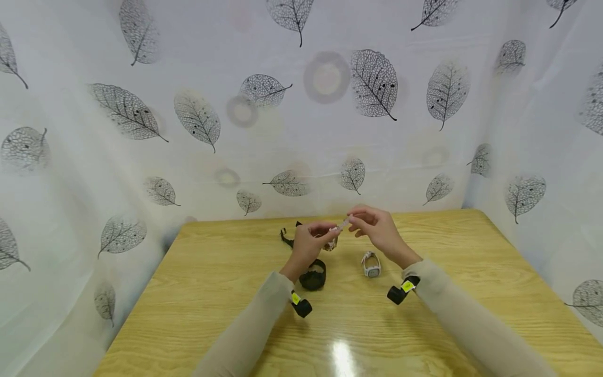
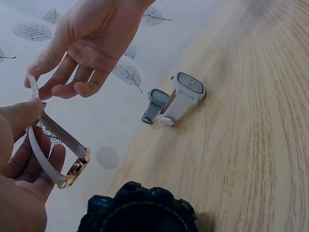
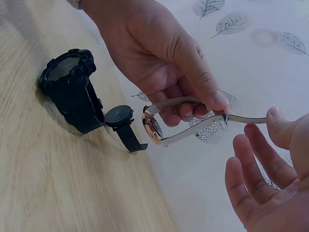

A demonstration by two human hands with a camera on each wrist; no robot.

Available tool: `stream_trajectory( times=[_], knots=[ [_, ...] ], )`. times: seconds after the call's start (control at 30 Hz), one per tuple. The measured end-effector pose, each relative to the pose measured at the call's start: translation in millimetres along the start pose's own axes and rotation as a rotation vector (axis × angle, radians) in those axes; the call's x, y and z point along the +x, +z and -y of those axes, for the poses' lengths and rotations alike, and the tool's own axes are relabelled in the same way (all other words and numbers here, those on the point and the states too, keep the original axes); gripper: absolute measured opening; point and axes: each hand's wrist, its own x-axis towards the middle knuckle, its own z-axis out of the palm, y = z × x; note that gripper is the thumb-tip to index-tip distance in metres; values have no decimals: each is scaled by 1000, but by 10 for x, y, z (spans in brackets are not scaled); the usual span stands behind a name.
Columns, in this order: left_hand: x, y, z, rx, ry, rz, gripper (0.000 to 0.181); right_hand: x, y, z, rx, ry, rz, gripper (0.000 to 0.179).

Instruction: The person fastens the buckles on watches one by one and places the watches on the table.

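Both hands hold a wristwatch with a rose-gold case [image 3: 152, 128] and a pale strap [image 2: 44, 162], up above the far part of the table. My left hand [image 1: 308, 242] pinches the strap near its buckle between thumb and fingers. The free strap end is pinched between thumb and forefinger of my right hand [image 1: 379, 230], whose other fingers are spread. In the right wrist view the strap forms a loop, with its end drawn out towards the right hand. The case hangs below the left fingers; its dial is mostly turned away.
On the wooden table [image 1: 212, 303] stand a chunky black watch [image 1: 313, 278] by the left wrist and a white watch [image 1: 372, 270] below the right hand. A slimmer black watch [image 3: 120, 118] lies behind the left hand. The left wrist view shows a grey watch [image 2: 157, 100] beside the white one. A leaf-patterned curtain [image 1: 301, 136] hangs behind.
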Motion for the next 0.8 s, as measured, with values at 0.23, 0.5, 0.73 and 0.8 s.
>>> stream_trajectory(
  times=[0.23,0.5,0.73,0.8],
  knots=[
    [-19,3,30,3,12,22,22,-24,1,-43,34,8,-10,29],
    [-11,-25,69,-39,24,73,23,-28,-21,-54,55,9,-1,30],
    [-9,-37,60,-1,16,107,18,-27,-23,-59,62,8,-6,29],
    [-8,-34,48,18,-11,115,18,-32,-17,-56,63,8,-6,28]
  ],
)
